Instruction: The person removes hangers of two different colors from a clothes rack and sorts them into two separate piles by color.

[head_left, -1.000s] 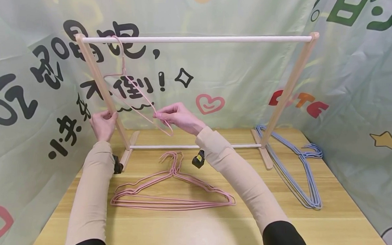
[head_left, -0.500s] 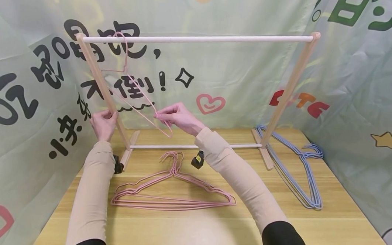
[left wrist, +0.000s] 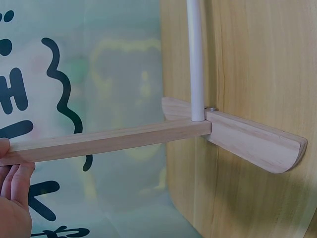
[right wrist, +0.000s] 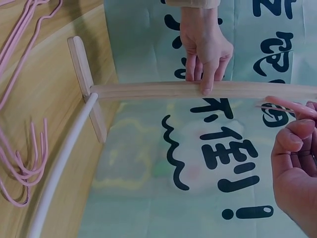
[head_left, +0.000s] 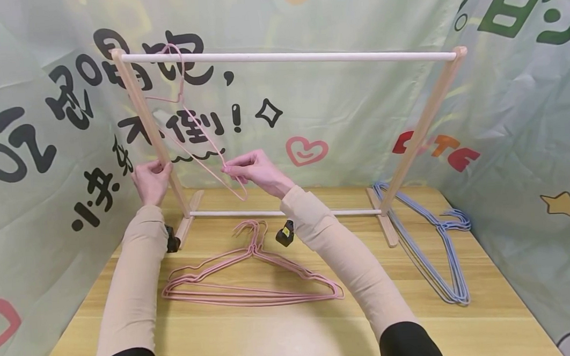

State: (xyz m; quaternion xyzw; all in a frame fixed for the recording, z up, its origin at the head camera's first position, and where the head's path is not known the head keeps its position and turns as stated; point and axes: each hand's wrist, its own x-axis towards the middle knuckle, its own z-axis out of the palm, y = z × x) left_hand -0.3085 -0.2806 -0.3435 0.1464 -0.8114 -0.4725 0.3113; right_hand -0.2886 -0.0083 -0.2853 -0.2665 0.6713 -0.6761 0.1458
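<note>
My right hand [head_left: 260, 171] pinches the lower right side of a pink wire hanger [head_left: 200, 123], whose hook loops over the top white bar [head_left: 283, 57] of a wooden rack near its left end. The hanger is turned at an angle to the bar. With thumb and fingers my left hand [head_left: 152, 182] grips the rack's left wooden post [head_left: 141, 107] about two-thirds of the way down. In the left wrist view, fingertips [left wrist: 22, 178] hold the post from below. The right wrist view has my right hand [right wrist: 297, 163] at the right edge, beside the post.
Several pink hangers [head_left: 252, 295] lie stacked on the wooden table [head_left: 274, 340] in front of the rack. Several blue hangers [head_left: 443, 245] lie at the right, by the rack's right foot [head_left: 386, 226]. A printed curtain [head_left: 349, 105] hangs behind and at both sides.
The hanger's hook has risen slightly at the top bar, and its shoulder has swung a little. My right hand has shifted slightly left with it. My left hand stays on the post.
</note>
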